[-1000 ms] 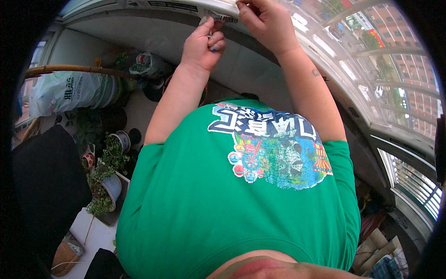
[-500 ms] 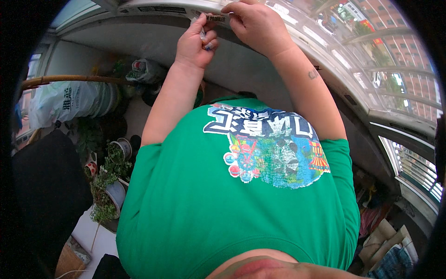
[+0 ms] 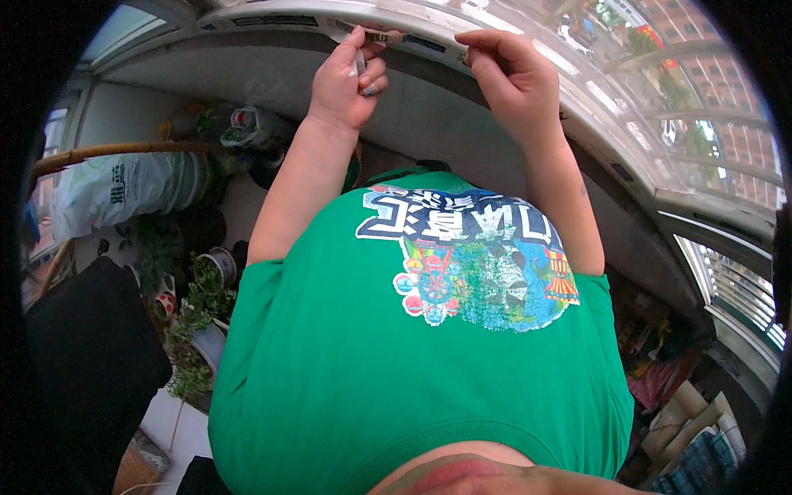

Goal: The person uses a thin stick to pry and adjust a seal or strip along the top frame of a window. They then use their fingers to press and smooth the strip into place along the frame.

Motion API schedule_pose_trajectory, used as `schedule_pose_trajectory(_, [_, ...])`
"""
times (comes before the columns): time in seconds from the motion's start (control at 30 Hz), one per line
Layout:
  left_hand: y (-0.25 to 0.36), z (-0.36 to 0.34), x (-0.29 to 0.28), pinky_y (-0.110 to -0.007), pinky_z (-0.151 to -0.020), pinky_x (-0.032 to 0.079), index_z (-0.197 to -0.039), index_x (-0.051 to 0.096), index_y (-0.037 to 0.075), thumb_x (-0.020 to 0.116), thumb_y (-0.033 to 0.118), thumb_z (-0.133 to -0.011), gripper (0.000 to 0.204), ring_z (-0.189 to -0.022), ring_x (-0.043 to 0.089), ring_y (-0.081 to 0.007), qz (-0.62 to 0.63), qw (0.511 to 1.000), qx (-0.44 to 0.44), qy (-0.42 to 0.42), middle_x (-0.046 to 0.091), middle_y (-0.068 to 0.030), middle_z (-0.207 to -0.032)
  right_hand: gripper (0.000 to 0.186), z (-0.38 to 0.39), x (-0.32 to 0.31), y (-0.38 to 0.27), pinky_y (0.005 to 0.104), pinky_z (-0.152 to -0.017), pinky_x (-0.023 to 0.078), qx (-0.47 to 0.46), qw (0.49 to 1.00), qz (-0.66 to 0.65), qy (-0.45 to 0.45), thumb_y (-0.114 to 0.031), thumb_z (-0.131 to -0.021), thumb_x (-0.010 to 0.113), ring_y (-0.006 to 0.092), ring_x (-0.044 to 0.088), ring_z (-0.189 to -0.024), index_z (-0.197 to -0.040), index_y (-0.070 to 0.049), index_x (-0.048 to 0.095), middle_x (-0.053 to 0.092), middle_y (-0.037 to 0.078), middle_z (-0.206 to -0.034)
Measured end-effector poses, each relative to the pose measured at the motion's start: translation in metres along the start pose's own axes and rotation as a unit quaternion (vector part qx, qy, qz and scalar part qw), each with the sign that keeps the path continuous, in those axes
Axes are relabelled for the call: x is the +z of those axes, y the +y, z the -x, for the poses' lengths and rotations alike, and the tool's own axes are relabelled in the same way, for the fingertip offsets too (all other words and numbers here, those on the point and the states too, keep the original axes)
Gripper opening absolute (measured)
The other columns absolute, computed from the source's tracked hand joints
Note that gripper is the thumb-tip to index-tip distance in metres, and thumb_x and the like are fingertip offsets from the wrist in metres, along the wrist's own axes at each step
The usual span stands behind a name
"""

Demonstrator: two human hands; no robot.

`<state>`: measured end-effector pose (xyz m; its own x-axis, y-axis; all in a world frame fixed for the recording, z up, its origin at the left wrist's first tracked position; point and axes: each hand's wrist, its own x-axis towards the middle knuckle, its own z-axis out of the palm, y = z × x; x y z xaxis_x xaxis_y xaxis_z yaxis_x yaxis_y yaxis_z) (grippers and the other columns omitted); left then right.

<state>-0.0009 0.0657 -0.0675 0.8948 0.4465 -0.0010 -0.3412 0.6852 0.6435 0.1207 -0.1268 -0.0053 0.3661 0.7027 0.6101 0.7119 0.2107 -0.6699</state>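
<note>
My left hand (image 3: 346, 87) is raised to the window frame (image 3: 289, 23), its fingers closed on a thin strip of printed film (image 3: 360, 64). Part of the strip hangs whitish between the fingers, and its lettered part lies along the frame by the fingertips. Further right along the same frame is my right hand (image 3: 520, 82), with thumb and forefinger drawn together and the other fingers curled. Whether something small is in that pinch, I cannot make out. A dark slot (image 3: 425, 44) in the frame shows between the two hands.
Window glass (image 3: 652, 91) slopes off at the upper right, with buildings outside. At the left, a bamboo pole (image 3: 124, 151) crosses above a white plastic bag (image 3: 115, 190); potted plants (image 3: 206, 309) stand lower down. Folded cardboard (image 3: 676, 417) is at the lower right.
My right hand has moved right along the frame, away from my left hand, uncovering the slot. The left hand has hardly moved and keeps hold of the film strip.
</note>
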Motion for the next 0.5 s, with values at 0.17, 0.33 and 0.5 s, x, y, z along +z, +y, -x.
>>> schedule_pose_trajectory(0.17, [-0.008,0.002,0.002,-0.019,-0.05,0.029,-0.107,0.063,0.009,0.047,0.036,-0.103,0.032,-0.055,0.035,-0.0043,-0.048,0.994,-0.024,-0.097,0.067,-0.0037,-0.097,0.017,0.016,0.006,0.004,0.021,-0.065,0.049,0.062,0.996,-0.038,0.047,-0.004,-0.092,0.06,0.0074,0.06,-0.073,-0.106,-0.002,0.07,0.065,0.003,-0.081])
schedule_pose_trajectory(0.33, [-0.017,0.015,0.032,-0.022,-0.051,0.032,-0.094,0.066,0.005,0.054,0.035,-0.101,0.033,-0.054,0.038,-0.0045,-0.146,0.987,0.009,-0.072,0.064,-0.0024,-0.08,0.017,0.02,0.002,-0.002,0.0212,-0.065,0.048,0.063,0.996,-0.019,0.062,-0.003,-0.092,0.059,0.007,0.059,-0.072,-0.105,-0.001,0.07,0.064,0.002,-0.082])
schedule_pose_trajectory(0.5, [-0.015,0.013,0.0,-0.023,-0.054,0.04,-0.097,0.061,0.003,0.066,0.04,-0.094,0.037,-0.056,0.046,-0.0079,-0.275,0.951,0.118,0.08,0.06,-0.0012,-0.076,0.019,0.032,-0.003,0.003,0.0192,-0.07,0.048,0.105,0.993,0.004,0.055,-0.002,-0.094,0.058,0.0068,0.06,-0.08,-0.109,0.0,0.068,0.066,0.003,-0.09])
